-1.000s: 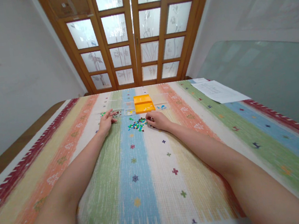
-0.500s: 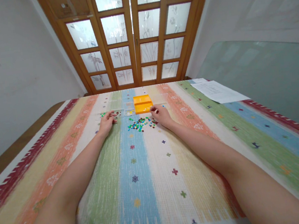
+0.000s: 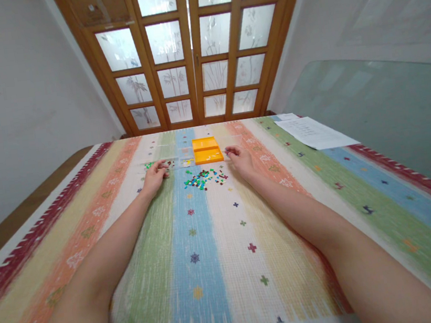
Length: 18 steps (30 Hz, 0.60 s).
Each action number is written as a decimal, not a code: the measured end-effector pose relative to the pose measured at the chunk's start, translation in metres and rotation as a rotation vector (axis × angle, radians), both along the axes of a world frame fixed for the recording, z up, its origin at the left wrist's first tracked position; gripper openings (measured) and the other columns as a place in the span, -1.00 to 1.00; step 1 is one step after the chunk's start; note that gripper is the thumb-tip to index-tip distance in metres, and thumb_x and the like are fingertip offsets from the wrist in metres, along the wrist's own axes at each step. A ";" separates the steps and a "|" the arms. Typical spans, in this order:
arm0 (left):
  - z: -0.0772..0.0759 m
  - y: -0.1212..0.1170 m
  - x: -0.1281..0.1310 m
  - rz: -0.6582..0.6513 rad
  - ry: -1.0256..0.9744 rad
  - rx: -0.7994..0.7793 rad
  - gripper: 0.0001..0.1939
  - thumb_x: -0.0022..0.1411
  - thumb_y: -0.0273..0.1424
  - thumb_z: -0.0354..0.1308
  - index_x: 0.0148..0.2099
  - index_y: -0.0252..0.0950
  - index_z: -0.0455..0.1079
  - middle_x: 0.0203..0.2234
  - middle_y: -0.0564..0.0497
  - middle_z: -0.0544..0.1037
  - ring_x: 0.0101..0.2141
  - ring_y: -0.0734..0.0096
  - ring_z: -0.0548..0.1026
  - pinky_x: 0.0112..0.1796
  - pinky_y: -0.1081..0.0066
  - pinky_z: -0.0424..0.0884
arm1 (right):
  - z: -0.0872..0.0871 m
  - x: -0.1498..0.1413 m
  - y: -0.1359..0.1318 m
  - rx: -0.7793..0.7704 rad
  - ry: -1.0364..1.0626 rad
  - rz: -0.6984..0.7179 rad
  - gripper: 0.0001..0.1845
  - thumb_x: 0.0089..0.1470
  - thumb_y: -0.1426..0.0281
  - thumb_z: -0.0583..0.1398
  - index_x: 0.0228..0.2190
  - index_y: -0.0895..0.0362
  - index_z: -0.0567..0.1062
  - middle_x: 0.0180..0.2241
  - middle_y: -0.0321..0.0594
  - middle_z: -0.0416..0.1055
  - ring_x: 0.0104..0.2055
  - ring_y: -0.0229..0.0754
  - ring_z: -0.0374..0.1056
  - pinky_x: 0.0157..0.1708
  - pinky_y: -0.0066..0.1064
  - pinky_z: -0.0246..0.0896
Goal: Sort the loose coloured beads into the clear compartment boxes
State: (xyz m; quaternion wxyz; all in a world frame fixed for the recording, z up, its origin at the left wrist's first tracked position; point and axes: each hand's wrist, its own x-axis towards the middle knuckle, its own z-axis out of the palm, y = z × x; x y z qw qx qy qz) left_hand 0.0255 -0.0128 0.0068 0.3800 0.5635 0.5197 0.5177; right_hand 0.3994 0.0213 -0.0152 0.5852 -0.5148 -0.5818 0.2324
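A loose pile of tiny coloured pieces, green, blue, white and dark red, lies on the striped cloth. Behind it stands an open orange box with a few pale pieces in its front half. My left hand rests at a clear plastic box holding green and brown pieces; its fingers are loosely bent, thumb apart, with nothing visible between them. Just right of the orange box, my right hand has thumb and fingers pinched together over another clear plastic container. Whatever is in the pinch is too small to make out.
The patterned tablecloth covers the table. Printed paper sheets lie at the far right. A pale green glass-like panel stands beyond the right edge, and wooden doors with glass panes rise behind the table.
My right hand has moved right and slightly away from me, from the front right corner of the orange box to the clear container beside it. The left hand has hardly moved.
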 end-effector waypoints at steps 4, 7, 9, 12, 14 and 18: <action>-0.003 0.001 -0.001 -0.009 0.061 0.024 -0.53 0.20 -0.42 0.13 0.16 -0.28 0.48 -0.13 -0.05 0.61 -0.40 0.46 0.51 -0.26 0.38 0.51 | -0.010 0.004 0.009 -0.036 0.058 -0.001 -0.62 0.11 0.33 0.18 -0.06 0.11 0.62 -0.06 -0.06 0.63 -0.05 -0.06 0.54 0.00 -0.17 0.47; -0.005 0.002 -0.003 -0.028 0.155 0.070 -0.54 0.25 -0.40 0.10 0.18 -0.29 0.48 -0.12 -0.06 0.61 -0.38 0.42 0.52 -0.23 0.34 0.51 | -0.012 0.005 0.011 -0.070 0.097 -0.013 -0.58 0.12 0.35 0.17 0.00 0.11 0.60 -0.03 -0.05 0.62 -0.07 -0.08 0.55 -0.06 -0.21 0.50; -0.006 0.002 -0.003 -0.042 0.274 0.118 -0.54 0.28 -0.40 0.09 0.20 -0.28 0.49 -0.10 -0.07 0.62 -0.36 0.38 0.53 -0.19 0.30 0.51 | -0.011 0.004 0.010 -0.087 0.141 -0.024 -0.53 0.14 0.36 0.17 0.08 0.12 0.57 -0.01 -0.03 0.61 -0.10 -0.10 0.56 -0.11 -0.24 0.51; -0.008 -0.002 -0.001 -0.072 0.507 0.223 -0.54 0.30 -0.41 0.09 0.21 -0.26 0.50 -0.07 -0.08 0.63 -0.32 0.32 0.53 -0.12 0.22 0.51 | -0.004 0.001 0.005 -0.110 0.200 -0.032 -0.49 0.20 0.35 0.16 0.16 0.13 0.51 0.02 0.01 0.59 -0.14 -0.11 0.58 -0.19 -0.29 0.52; -0.007 -0.006 0.003 -0.118 0.644 0.302 -0.55 0.32 -0.41 0.10 0.22 -0.25 0.50 -0.05 -0.09 0.63 -0.28 0.27 0.54 -0.07 0.18 0.51 | 0.000 -0.001 0.001 -0.124 0.211 -0.025 -0.51 0.23 0.32 0.16 0.16 0.14 0.51 0.01 0.03 0.60 -0.16 -0.10 0.58 -0.21 -0.30 0.51; -0.003 -0.015 0.013 -0.223 0.782 0.406 -0.58 0.39 -0.40 0.06 0.22 -0.25 0.50 -0.01 -0.13 0.61 -0.09 0.17 0.56 0.04 0.13 0.49 | 0.005 -0.003 -0.005 -0.128 0.089 -0.031 -0.62 0.23 0.31 0.14 -0.01 0.14 0.60 -0.08 -0.03 0.63 -0.17 -0.08 0.57 -0.17 -0.26 0.49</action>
